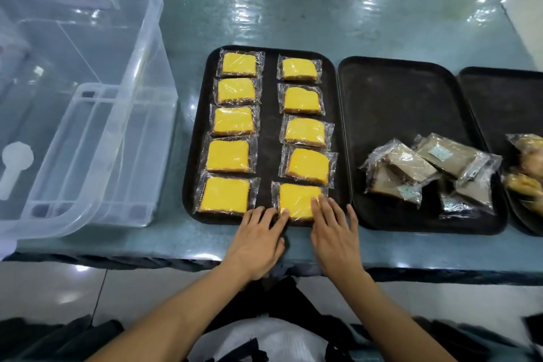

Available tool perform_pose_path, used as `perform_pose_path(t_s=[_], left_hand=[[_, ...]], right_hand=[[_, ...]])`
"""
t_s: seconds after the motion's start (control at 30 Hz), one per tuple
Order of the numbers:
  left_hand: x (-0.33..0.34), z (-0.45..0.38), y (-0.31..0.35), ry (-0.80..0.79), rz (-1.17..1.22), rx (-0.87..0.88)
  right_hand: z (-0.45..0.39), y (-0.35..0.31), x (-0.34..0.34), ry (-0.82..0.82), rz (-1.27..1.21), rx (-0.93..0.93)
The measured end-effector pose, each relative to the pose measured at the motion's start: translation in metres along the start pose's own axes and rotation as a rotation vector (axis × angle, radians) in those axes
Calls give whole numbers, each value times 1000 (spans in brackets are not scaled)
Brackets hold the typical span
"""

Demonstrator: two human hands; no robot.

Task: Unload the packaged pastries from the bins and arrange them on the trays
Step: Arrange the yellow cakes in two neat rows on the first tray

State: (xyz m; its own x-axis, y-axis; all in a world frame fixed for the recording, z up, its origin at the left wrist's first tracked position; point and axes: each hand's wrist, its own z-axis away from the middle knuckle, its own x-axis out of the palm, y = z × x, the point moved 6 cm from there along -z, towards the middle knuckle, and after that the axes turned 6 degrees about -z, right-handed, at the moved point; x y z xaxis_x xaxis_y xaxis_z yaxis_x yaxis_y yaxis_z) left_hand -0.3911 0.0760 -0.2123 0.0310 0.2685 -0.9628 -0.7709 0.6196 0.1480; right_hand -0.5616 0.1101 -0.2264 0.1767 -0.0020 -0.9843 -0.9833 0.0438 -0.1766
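Nearest of all, two bare forearms reach over the table's near edge, and both hands lie flat with fingers straight at the front of the left tray (266, 114). Fingertips of the left hand (258, 239) touch the near left edge of the nearest yellow pastry packet (298, 200), gripping nothing, while the right hand (336, 233) rests its spread fingers on that packet's near right corner, also pinching nothing. That packet sits at the front of the right column on the black tray; beside it, at the front of the left column, lies another yellow packet (224, 195). Behind these, two columns of clear-wrapped yellow slices run toward the far rim, five in each, all lying flat and roughly squared up with a bare dark strip between the columns. Just right of this tray stands a second black tray (390, 97), its rims almost touching the first, with a loose heap of brown packaged pastries (423, 169) piled at its near right part and the far half bare. Further right, a third tray (505, 97) is cut by the frame edge and holds some golden wrapped pastries (526, 167). To the left, a large clear plastic bin (82, 103) sits on the glossy blue-green table cover (293, 15), apart from the trays.
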Motion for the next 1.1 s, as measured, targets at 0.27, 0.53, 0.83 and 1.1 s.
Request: perform_pose_path(t_s=[0.27,0.53,0.83,1.1], left_hand=[[-3,20,-77,138,101,-267],[30,46,-92,26,-11,-208],[25,46,-88,6,-3,-260],[26,41,-91,25,18,-316]], right_hand=[[7,-3,22,-169,-76,-86],[-5,-12,10,-131,-33,-119],[-18,-29,19,-221,-36,-19],[-12,-26,16,-247,-57,17]])
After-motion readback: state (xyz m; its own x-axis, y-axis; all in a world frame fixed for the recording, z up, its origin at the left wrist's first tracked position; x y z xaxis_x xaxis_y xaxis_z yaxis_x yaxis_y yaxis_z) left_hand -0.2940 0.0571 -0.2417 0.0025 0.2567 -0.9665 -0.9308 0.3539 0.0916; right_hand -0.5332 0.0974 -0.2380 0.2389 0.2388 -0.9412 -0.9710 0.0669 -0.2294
